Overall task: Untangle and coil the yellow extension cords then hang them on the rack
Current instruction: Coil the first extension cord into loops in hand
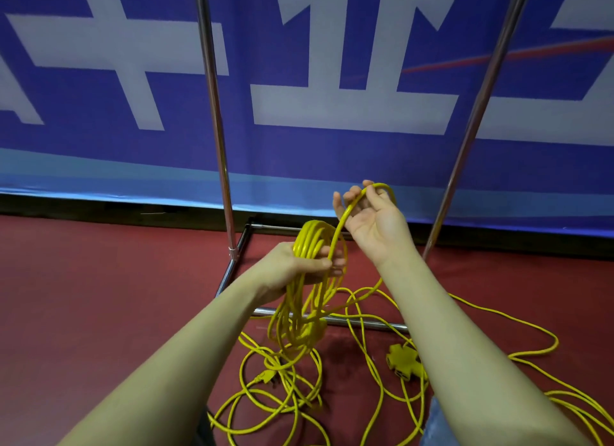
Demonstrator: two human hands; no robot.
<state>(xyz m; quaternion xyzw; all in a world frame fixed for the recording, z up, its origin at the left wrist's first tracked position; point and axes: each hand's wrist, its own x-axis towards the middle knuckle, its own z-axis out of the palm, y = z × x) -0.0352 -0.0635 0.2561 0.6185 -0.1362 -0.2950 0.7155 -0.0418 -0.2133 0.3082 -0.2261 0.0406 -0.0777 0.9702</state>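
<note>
The left hand (300, 263) is grasping a coil of yellow cord (305, 286), its grip clenched round the top of the bundled loops with the thumb pressing across them. The coil is hanging from that hand above the floor, its long axis running roughly up and down, the upper bend arching over the fingers and the lower loops drooping toward the near left. One strand (342, 226) is leaving the coil and rising diagonally to the far right, where the right hand (373, 218) is holding it palm up, fingers curling round the cord as it bends over them and drops back down the hand's right side.

Below the hands, the loose yellow cords (365, 312) are lying tangled on the red floor (99, 296), looping near and spreading toward the right edge. A yellow plug (265, 377) is lying among the near loops, and a yellow multi-socket block (402, 357) is resting just left of the right forearm. The rack (216, 130) is standing just beyond, its two metal uprights rising in front of a blue and white banner (349, 106), and its base bar is lying across the floor under the hanging coil.
</note>
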